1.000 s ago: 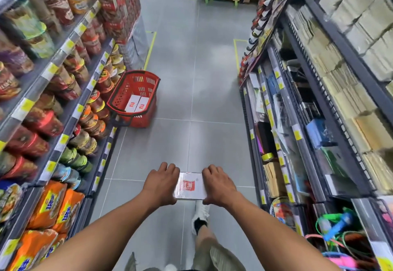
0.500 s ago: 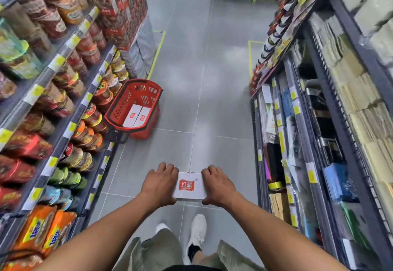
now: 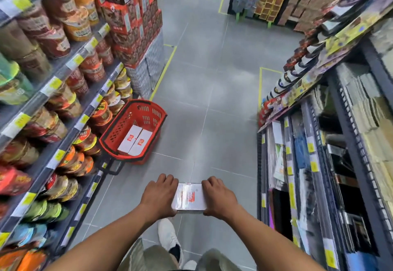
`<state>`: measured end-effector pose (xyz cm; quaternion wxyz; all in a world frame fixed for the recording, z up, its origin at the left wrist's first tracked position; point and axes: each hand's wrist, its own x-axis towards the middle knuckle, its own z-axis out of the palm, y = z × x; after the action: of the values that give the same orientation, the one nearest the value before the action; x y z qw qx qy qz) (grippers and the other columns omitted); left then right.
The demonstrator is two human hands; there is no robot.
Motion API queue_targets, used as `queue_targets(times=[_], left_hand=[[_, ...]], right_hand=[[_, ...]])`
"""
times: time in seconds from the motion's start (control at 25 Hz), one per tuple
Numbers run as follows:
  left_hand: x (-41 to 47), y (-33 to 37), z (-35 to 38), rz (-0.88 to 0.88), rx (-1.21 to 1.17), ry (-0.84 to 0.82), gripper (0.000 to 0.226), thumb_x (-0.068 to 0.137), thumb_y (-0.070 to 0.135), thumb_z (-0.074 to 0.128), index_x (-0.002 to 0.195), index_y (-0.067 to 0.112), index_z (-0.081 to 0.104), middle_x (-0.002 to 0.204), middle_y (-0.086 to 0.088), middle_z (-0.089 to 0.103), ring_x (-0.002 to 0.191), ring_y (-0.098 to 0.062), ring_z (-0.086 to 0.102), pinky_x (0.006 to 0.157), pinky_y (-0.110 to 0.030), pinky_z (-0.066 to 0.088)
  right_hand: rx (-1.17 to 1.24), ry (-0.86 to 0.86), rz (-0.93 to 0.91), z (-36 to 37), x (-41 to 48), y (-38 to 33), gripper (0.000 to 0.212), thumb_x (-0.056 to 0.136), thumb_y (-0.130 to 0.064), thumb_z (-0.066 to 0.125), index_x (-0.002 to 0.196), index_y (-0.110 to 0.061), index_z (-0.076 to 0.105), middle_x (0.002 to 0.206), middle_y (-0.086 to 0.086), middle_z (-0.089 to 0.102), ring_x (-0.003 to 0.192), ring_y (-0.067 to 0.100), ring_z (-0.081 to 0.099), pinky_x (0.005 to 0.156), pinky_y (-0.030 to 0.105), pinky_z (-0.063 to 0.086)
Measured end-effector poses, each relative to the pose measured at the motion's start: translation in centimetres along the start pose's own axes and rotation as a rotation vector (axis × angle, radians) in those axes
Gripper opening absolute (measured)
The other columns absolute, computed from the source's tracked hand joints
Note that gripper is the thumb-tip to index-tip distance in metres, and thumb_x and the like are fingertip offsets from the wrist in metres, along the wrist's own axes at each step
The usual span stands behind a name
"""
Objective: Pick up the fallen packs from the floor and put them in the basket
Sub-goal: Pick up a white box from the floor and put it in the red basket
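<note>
A shopper's left hand (image 3: 158,196) and right hand (image 3: 219,198) clamp a white pack (image 3: 190,196), carried short of the red basket (image 3: 110,143); lowering it beside two packs (image 3: 135,137) inside looks next.

The red basket (image 3: 136,130) now sits nearer than a second ago, the person having stepped up the aisle. The white pack (image 3: 190,196) tilts flatter between both hands, its wrap glaring. A white shoe (image 3: 169,236) leads.
</note>
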<state>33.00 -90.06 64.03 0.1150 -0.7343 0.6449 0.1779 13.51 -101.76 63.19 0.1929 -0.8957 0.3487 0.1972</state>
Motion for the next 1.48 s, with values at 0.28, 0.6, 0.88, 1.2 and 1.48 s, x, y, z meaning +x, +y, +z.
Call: queue_targets(times=[0.28, 0.6, 0.88, 1.2, 1.48], left_hand=[[9.5, -4.9, -3.5, -0.028, -0.034, 0.021, 0.072, 0.069, 0.067, 0.067, 0.119, 0.020, 0.048, 0.115, -0.004, 0.054, 0.106, -0.025, 0.049, 0.065, -0.037, 0.041], [18.1, -10.7, -6.9, -0.311, -0.183, 0.064, 0.073, 0.044, 0.066, 0.075, 0.102, 0.024, 0.058, 0.093, 0.003, 0.059, 0.087, -0.020, 0.059, 0.052, -0.033, 0.048], [20.0, -15.8, -6.6, -0.634, -0.352, 0.060, 0.084, 0.040, 0.064, 0.078, 0.110, 0.020, 0.059, 0.099, 0.001, 0.058, 0.092, -0.021, 0.056, 0.055, -0.036, 0.052], [19.7, -24.9, -4.0, -0.868, -0.559, 0.109, 0.088, 0.032, 0.061, 0.084, 0.107, 0.021, 0.060, 0.095, 0.002, 0.057, 0.086, -0.020, 0.059, 0.050, -0.034, 0.051], [23.6, -31.5, -1.5, -1.180, -0.893, 0.182, 0.103, 0.068, 0.055, 0.082, 0.153, 0.036, 0.027, 0.156, -0.005, 0.018, 0.126, -0.025, 0.050, 0.092, -0.037, 0.057]], right_hand=[[-0.037, -0.010, -0.036, -5.9, 10.2, 2.6, 0.082, 0.071, -0.049, 0.082, 0.137, -0.022, 0.041, 0.134, 0.001, 0.044, 0.124, 0.024, 0.048, 0.082, 0.043, 0.056], [-0.151, -0.057, -0.275, -14.7, 25.9, 4.0, 0.070, 0.072, -0.040, 0.077, 0.130, -0.022, 0.043, 0.131, -0.001, 0.044, 0.125, 0.023, 0.046, 0.073, 0.042, 0.053], [-0.329, -0.161, -0.512, -19.1, 37.2, -0.9, 0.080, 0.072, -0.037, 0.077, 0.142, -0.025, 0.039, 0.138, -0.002, 0.042, 0.130, 0.024, 0.041, 0.076, 0.042, 0.058], [-0.511, -0.270, -0.578, -19.5, 47.4, -12.2, 0.093, 0.079, -0.043, 0.070, 0.155, -0.040, 0.017, 0.154, 0.004, 0.031, 0.118, 0.035, 0.058, 0.088, 0.043, 0.056], [-0.507, -0.325, -0.526, -18.6, 56.2, -18.5, 0.098, 0.085, -0.031, 0.069, 0.158, -0.047, 0.005, 0.167, 0.014, 0.004, 0.117, 0.037, 0.062, 0.089, 0.042, 0.055]])
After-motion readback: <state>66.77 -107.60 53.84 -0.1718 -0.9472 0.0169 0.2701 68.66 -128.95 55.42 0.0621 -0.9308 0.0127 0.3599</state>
